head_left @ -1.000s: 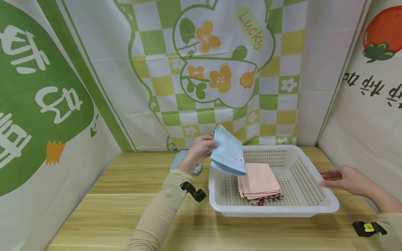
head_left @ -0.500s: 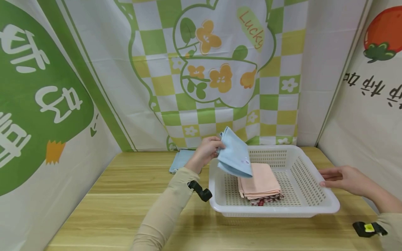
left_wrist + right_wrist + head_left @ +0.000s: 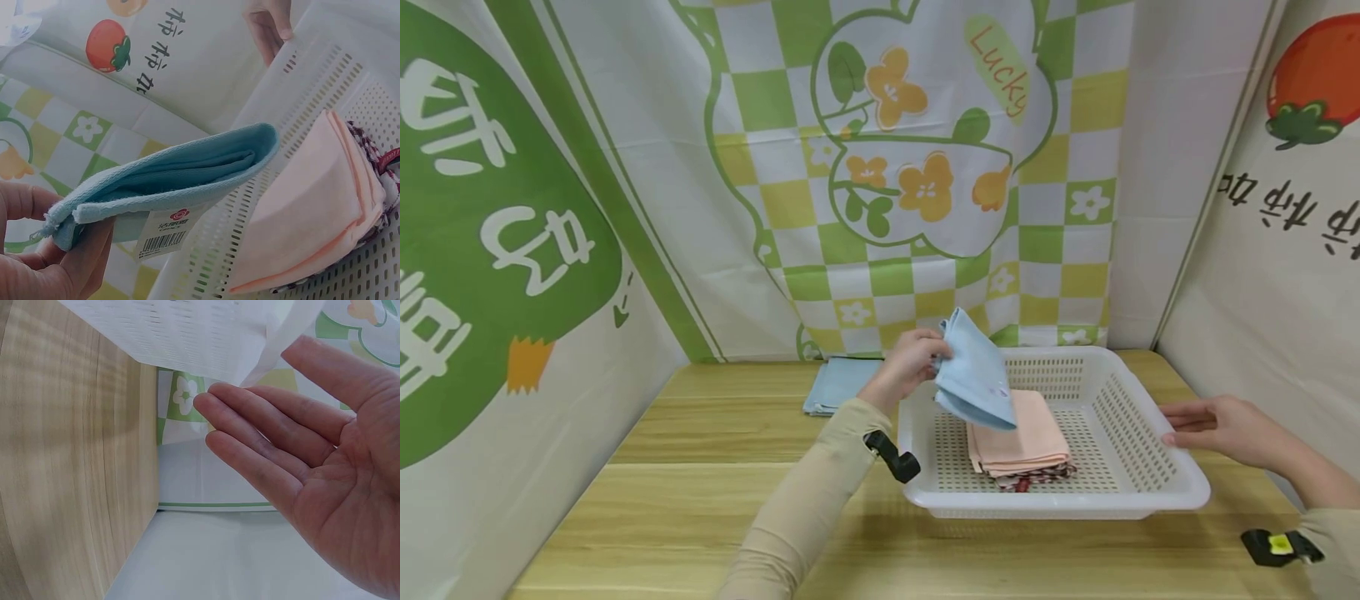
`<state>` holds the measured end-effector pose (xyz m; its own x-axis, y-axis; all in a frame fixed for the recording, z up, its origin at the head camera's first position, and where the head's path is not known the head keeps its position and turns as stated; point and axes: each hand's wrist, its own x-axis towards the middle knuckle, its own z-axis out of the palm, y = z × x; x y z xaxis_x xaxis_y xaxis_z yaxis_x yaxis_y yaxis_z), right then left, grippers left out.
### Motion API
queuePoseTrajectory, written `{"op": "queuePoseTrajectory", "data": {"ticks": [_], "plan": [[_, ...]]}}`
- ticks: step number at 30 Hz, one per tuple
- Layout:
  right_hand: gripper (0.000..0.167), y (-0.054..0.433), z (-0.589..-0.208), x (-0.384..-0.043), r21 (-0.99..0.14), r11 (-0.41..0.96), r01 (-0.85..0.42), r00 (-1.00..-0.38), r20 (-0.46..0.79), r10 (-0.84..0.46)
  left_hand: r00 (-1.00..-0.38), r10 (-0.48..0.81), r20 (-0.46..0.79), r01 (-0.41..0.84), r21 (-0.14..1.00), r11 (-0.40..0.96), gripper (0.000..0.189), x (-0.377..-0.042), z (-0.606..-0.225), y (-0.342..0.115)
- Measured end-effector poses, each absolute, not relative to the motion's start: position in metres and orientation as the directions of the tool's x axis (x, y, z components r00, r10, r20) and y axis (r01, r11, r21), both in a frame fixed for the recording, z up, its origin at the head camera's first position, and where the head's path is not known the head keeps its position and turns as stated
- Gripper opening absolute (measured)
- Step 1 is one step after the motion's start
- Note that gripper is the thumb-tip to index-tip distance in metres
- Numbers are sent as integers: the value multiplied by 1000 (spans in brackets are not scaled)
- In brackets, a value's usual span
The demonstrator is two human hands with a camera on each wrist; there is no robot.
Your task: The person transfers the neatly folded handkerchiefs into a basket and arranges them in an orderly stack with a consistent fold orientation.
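My left hand (image 3: 912,362) pinches a folded light blue towel (image 3: 976,375) by one edge. The towel hangs tilted over the left part of a white plastic basket (image 3: 1052,501); in the left wrist view a paper label with a barcode (image 3: 164,237) shows on its underside. Inside the basket lies a folded peach towel (image 3: 1018,435) on top of a dark-and-white patterned cloth (image 3: 1036,477). At the basket's right rim is my right hand (image 3: 1234,429), its fingers stretched out and the thumb by the rim.
Another folded light blue towel (image 3: 842,383) lies on the wooden table (image 3: 700,500) behind my left forearm, at the back edge. Printed fabric walls (image 3: 925,275) enclose the table at the back and both sides.
My left hand has carried the blue towel to the right and slightly down, further over the basket and the peach towel. More of the blue towel on the table shows. My right hand stays put.
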<state>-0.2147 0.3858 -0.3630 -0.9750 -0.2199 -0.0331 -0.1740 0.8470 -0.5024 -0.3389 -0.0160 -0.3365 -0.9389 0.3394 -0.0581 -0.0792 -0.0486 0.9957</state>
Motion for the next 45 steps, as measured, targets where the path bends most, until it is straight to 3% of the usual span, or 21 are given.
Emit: {"op": "queuePoseTrajectory", "data": {"ticks": [35, 45], "plan": [[58, 386, -364, -215, -480, 859, -180, -976, -24, -218, -936, 327, -128, -168, 981, -96, 18, -339, -351, 43], [58, 386, -363, -216, -485, 858, -169, -977, -36, -212, -925, 356, -130, -170, 982, -83, 11, -337, -354, 51]]}}
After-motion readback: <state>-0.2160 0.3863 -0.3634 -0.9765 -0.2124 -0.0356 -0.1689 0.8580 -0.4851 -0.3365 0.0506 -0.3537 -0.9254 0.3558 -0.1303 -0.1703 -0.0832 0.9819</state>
